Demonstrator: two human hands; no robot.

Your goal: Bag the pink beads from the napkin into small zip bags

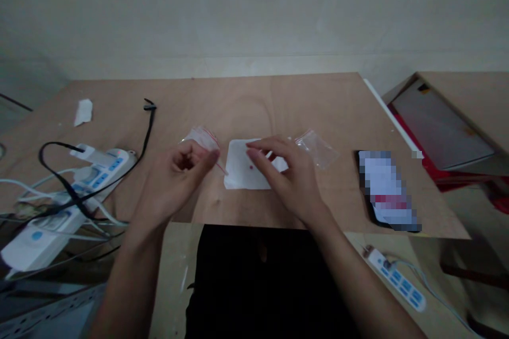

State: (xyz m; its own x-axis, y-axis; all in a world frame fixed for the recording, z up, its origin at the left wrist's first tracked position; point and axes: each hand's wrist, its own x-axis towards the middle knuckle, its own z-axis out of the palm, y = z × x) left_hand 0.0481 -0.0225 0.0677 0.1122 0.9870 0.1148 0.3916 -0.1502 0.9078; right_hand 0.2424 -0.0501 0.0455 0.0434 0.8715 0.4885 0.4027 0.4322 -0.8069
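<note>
My left hand [181,177] is closed, thumb against the curled fingers. A thin reddish stick [222,167] juts from its thumb tip, pointing down at the left edge of a white rounded sheet [238,177]. On that sheet is a small red dot [251,167]. Over the sheet's right side hovers my right hand [292,172], its fingers bent and a gap between thumb and forefinger; I see nothing in it. Behind my left hand lie clear zip bags [202,137] with a red edge. Another clear zip bag [318,149] is beyond my right hand.
A phone [385,190] lies at the right on the wooden table [246,100]. To the left, a white power strip [101,175] carries plugs and tangled cables. A scrap of white paper [83,112] sits at back left. Another power strip [397,278] is below the table.
</note>
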